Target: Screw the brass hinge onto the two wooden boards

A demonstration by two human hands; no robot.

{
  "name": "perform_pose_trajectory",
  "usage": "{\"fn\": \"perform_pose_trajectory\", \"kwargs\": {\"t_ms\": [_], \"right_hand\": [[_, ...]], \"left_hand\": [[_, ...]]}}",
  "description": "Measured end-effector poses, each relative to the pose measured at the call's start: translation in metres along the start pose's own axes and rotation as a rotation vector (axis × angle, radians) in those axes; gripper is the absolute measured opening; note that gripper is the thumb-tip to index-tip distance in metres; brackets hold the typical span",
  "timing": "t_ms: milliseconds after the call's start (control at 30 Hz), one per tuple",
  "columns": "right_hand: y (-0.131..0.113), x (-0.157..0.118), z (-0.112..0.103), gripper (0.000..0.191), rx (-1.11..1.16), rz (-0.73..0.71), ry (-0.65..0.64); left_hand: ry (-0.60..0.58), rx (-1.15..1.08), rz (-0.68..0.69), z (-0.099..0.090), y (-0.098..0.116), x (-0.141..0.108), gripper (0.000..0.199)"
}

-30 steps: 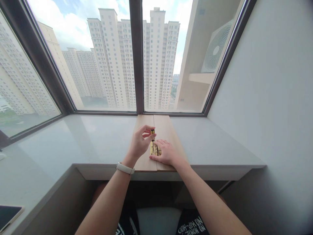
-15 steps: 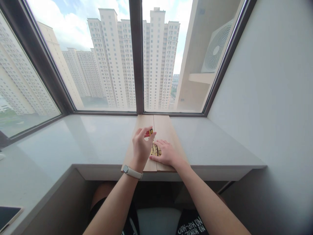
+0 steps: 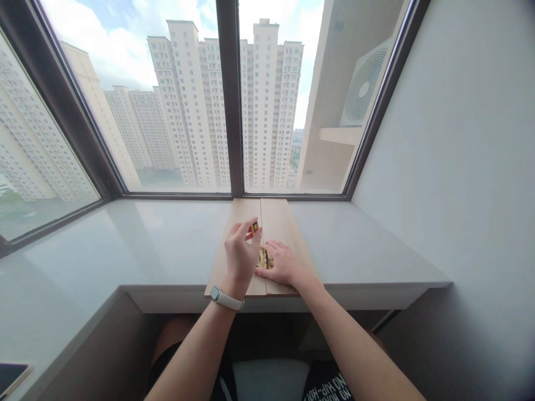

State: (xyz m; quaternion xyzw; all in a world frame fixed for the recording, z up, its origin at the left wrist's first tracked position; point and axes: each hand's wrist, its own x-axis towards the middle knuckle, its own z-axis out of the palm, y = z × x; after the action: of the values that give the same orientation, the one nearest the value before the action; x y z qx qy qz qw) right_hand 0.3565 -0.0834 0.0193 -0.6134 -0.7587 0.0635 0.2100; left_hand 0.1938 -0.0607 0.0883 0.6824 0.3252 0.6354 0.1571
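Note:
My left hand (image 3: 242,248), with a pale watch band on the wrist, is raised over the wooden board. It pinches a small red, yellow and black block-like item (image 3: 254,228) between thumb and fingertips; its exact kind is too small to make out. Beside it, my right hand (image 3: 282,263) lies palm down on the board, thumb spread from the fingers. In the gap between thumb and fingers shows a flat yellow piece with dark markings (image 3: 266,259). My right hand partly covers that piece and touches its edges.
The two-plank wooden board (image 3: 278,217) lies across the white sill (image 3: 175,239), reaching from the window frame (image 3: 236,111) to the front edge. A white wall (image 3: 460,139) stands on the right. A dark flat device (image 3: 12,379) is at the lower left.
The view has shifted slightly. My left hand keeps the small item pinched, now turned a little more on its side. My right hand stays put on the board.

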Motion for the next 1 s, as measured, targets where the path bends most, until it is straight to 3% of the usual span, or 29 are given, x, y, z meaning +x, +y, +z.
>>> {"fn": "perform_pose_trajectory", "kwargs": {"t_ms": [500,667,900,1000], "right_hand": [[-0.005,-0.001,-0.003,0.095,0.002,0.023,-0.017],[-0.017,0.004,-0.026,0.1,0.073,0.01,0.029],[-0.069,0.011,-0.08,0.044,0.444,-0.142,0.299],[-0.08,0.007,-0.087,0.039,0.513,-0.14,0.346]], "left_hand": [[-0.203,-0.14,-0.045,-0.017,-0.007,0.011,0.024],[-0.258,-0.161,-0.024,-0.022,-0.009,0.022,0.02],[-0.284,-0.186,-0.019,-0.029,0.012,0.035,0.023],[-0.368,-0.257,-0.037,-0.031,0.014,0.041,0.031]]}}
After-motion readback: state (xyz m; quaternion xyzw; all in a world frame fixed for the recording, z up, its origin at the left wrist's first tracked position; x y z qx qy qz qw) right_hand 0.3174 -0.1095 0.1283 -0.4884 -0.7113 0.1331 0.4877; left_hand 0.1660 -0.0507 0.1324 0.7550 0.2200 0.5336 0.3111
